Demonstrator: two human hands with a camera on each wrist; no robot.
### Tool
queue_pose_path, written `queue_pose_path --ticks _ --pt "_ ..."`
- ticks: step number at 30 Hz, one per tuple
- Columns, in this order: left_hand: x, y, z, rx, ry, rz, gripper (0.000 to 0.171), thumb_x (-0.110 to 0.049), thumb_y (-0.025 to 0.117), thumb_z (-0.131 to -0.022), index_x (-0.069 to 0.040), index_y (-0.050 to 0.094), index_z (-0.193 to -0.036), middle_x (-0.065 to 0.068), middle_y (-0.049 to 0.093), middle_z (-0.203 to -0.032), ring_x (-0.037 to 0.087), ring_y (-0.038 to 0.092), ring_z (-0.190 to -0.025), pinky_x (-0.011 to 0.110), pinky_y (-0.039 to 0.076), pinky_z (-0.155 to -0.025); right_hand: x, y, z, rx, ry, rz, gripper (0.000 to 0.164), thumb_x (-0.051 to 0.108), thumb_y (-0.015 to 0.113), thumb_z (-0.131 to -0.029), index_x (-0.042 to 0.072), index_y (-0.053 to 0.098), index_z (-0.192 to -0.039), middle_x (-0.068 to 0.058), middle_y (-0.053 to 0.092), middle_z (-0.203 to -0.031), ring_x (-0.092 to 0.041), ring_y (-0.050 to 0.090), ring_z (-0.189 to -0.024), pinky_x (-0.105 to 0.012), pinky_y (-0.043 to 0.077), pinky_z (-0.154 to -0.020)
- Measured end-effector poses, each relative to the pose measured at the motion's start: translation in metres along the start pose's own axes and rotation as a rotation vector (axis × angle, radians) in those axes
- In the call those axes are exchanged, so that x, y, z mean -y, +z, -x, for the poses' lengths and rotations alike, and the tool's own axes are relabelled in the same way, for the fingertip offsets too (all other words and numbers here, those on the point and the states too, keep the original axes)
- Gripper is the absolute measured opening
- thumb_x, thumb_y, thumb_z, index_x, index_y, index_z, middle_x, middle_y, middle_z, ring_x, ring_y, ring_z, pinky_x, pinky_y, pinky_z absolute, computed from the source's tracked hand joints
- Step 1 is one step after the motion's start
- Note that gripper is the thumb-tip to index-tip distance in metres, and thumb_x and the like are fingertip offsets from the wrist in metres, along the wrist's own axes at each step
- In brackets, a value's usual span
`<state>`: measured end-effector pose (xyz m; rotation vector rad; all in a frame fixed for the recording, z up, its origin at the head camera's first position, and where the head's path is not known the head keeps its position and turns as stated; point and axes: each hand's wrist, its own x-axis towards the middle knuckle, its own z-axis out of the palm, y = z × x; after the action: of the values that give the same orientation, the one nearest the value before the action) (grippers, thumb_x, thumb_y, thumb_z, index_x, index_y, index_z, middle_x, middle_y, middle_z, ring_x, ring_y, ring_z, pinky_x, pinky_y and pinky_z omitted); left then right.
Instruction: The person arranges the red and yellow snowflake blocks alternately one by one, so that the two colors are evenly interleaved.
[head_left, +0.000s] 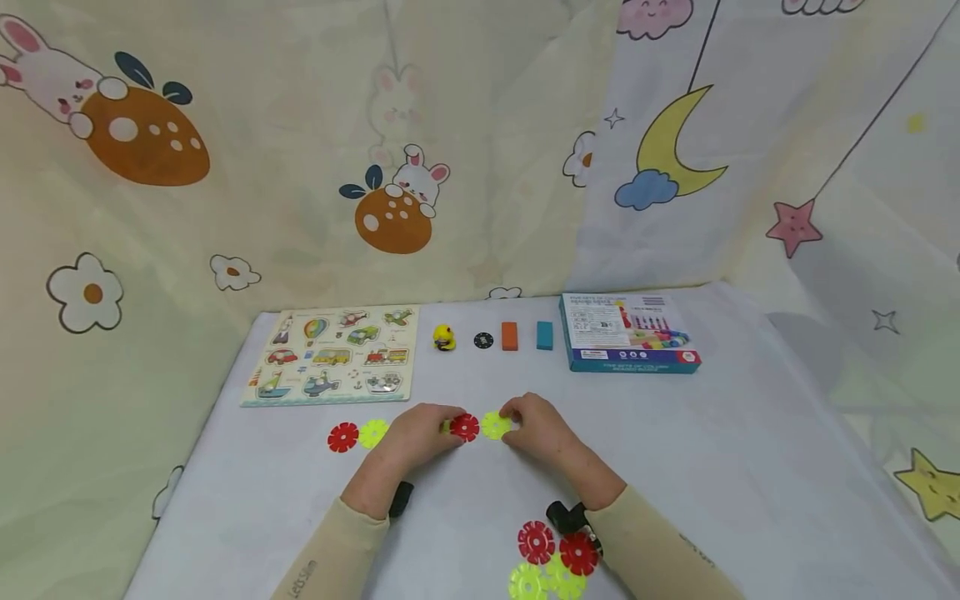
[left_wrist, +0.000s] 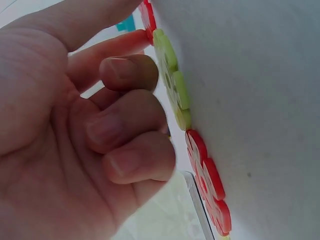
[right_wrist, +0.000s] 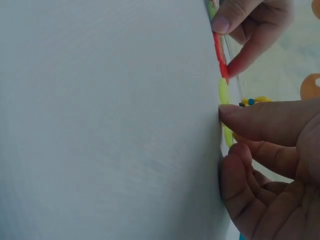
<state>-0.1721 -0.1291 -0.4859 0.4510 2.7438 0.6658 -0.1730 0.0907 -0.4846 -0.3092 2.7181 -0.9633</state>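
My left hand (head_left: 422,435) pinches a red notched plastic disc (head_left: 465,427) between thumb and finger, near the table's middle. My right hand (head_left: 542,429) pinches a yellow-green notched disc (head_left: 496,426) by its right side, just right of the red one. In the right wrist view this yellow-green disc (right_wrist: 223,90) lies end to end with the red disc (right_wrist: 220,55); whether they interlock I cannot tell. The left wrist view shows another yellow-green disc (left_wrist: 172,80) and a red disc (left_wrist: 207,182) continuing the row beside my curled fingers. The row's left end has a red disc (head_left: 343,437).
Several loose discs (head_left: 536,542) lie by my right forearm. Along the back are a picture puzzle board (head_left: 330,358), a yellow toy figure (head_left: 444,337), a black disc (head_left: 483,340), orange (head_left: 510,336) and blue blocks (head_left: 544,335), and a flat box (head_left: 630,333).
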Motion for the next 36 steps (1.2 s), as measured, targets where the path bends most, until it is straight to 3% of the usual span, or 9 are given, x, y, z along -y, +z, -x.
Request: queue_pose_path --ticks 6,12,20,22,27,29,31,36 --pt "-0.018 0.004 -0.009 -0.011 0.023 -0.043 0.05 -0.034 0.073 -0.081 -0.019 0.06 -0.128 0.0 0.062 -0.117 0.02 0.055 -0.102 0.04 0.046 -0.086 -0.002 0.002 0.0 -0.008 -0.027 -0.001 0.03 0.012 0.078 -0.076 0.008 0.067 -0.103 -0.002 0.054 -0.087 -0.018 0.048 -0.083 -0.029 0.048 -0.073" --pt "-0.043 0.012 -0.02 -0.02 0.042 -0.046 0.043 -0.031 0.073 -0.081 -0.018 0.065 -0.122 0.0 0.065 -0.11 0.019 0.057 -0.097 0.038 0.047 -0.084 -0.002 0.004 0.001 -0.004 -0.071 -0.019 0.027 0.009 0.077 -0.077 0.007 0.067 -0.102 -0.002 0.056 -0.086 -0.017 0.05 -0.081 -0.029 0.048 -0.073" --pt "-0.049 0.017 -0.025 -0.016 0.041 -0.064 0.04 -0.033 0.073 -0.082 -0.02 0.066 -0.12 -0.002 0.065 -0.112 0.018 0.057 -0.102 0.038 0.046 -0.087 -0.009 -0.005 0.022 -0.002 -0.062 -0.059 0.029 0.016 0.077 -0.078 0.011 0.064 -0.104 0.0 0.055 -0.085 -0.016 0.05 -0.077 -0.027 0.047 -0.068" --pt "-0.048 0.017 -0.026 -0.012 0.039 -0.064 0.041 -0.033 0.072 -0.083 -0.02 0.066 -0.121 -0.002 0.065 -0.113 0.018 0.056 -0.103 0.038 0.046 -0.088 -0.012 -0.01 0.034 0.05 -0.066 -0.068 0.028 0.019 0.078 -0.077 0.015 0.065 -0.102 0.001 0.056 -0.085 -0.015 0.05 -0.075 -0.026 0.048 -0.066" --pt "-0.05 0.02 -0.027 0.009 0.033 -0.059 0.041 -0.033 0.071 -0.084 -0.02 0.065 -0.122 -0.002 0.064 -0.115 0.018 0.055 -0.102 0.039 0.044 -0.09 -0.024 -0.02 0.077 0.329 -0.06 -0.088 0.03 0.026 0.082 -0.071 0.025 0.065 -0.096 0.005 0.056 -0.084 -0.013 0.052 -0.073 -0.024 0.049 -0.062" --pt "-0.05 0.02 -0.027 0.015 0.031 -0.06 0.041 -0.034 0.07 -0.084 -0.02 0.065 -0.123 -0.002 0.063 -0.115 0.017 0.054 -0.1 0.038 0.044 -0.09 -0.03 -0.019 0.092 0.404 -0.064 -0.061 0.033 0.03 0.083 -0.069 0.029 0.064 -0.096 0.009 0.055 -0.086 -0.01 0.051 -0.076 -0.022 0.049 -0.063" --pt "-0.05 0.02 -0.027 0.017 0.029 -0.062 0.041 -0.034 0.07 -0.084 -0.02 0.065 -0.123 -0.002 0.063 -0.115 0.017 0.054 -0.1 0.038 0.044 -0.09 -0.033 -0.014 0.102 0.425 -0.092 -0.01 0.034 0.034 0.083 -0.069 0.032 0.064 -0.097 0.013 0.052 -0.087 -0.006 0.05 -0.077 -0.02 0.049 -0.063" --pt "-0.048 0.016 -0.026 0.01 0.025 -0.058 0.042 -0.034 0.07 -0.084 -0.021 0.064 -0.123 -0.003 0.063 -0.116 0.017 0.054 -0.102 0.039 0.044 -0.091 -0.027 -0.007 0.107 0.387 -0.124 0.136 0.034 0.041 0.081 -0.069 0.035 0.063 -0.097 0.017 0.048 -0.087 -0.002 0.047 -0.078 -0.019 0.047 -0.065"
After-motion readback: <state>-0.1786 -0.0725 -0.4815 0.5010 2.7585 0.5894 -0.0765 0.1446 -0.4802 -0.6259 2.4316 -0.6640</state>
